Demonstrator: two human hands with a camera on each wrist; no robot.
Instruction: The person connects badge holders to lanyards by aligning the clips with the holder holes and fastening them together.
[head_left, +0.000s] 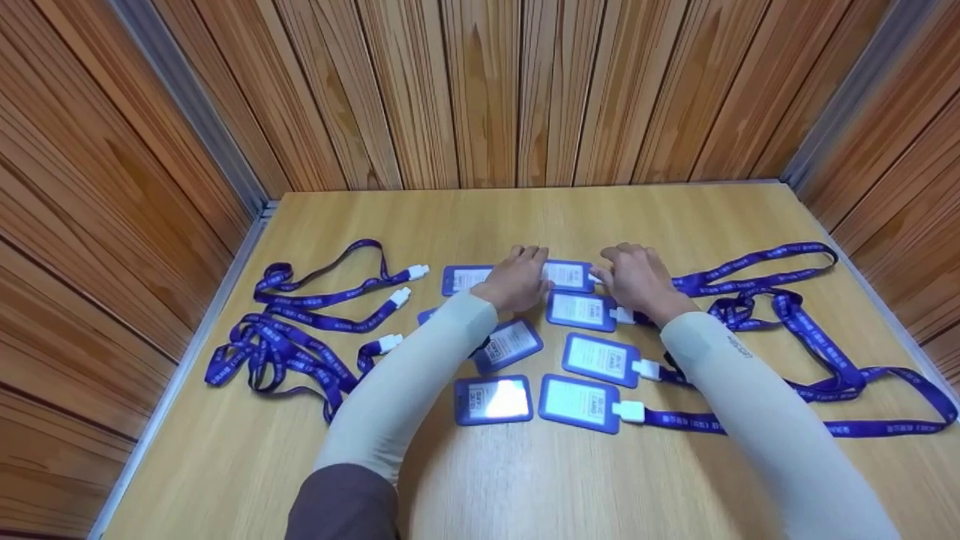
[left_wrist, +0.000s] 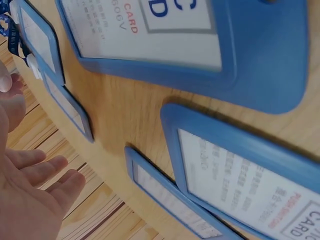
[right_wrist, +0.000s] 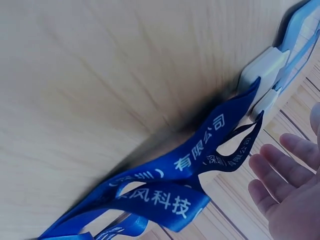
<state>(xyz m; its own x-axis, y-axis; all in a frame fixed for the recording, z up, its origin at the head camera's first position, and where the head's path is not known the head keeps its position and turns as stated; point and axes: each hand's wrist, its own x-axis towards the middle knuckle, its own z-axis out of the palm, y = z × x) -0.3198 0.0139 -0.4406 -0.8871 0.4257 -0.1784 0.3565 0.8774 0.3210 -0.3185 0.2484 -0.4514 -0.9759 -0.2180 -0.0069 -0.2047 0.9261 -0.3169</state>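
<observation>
My left hand [head_left: 514,279] is over the back of the table, between two blue badge holders, with its fingertips near the back right badge holder [head_left: 568,275]. In the left wrist view its fingers [left_wrist: 42,172] are spread and loosely bent, with no badge between them. My right hand [head_left: 637,277] hovers beside the white clip at that badge's right end, its thumb close to the clip. Seen from the right wrist, those fingers [right_wrist: 280,175] are relaxed and apart from the blue printed lanyard [right_wrist: 165,175]. Part of the back left badge holder [head_left: 463,280] is hidden by my left hand.
More badge holders lie in two columns, including a front left one [head_left: 493,400] and a front right one [head_left: 579,403] clipped to a lanyard. Loose lanyards [head_left: 289,349] with white clips are heaped at left. Wood-panelled walls [head_left: 487,97] enclose the table [head_left: 480,480].
</observation>
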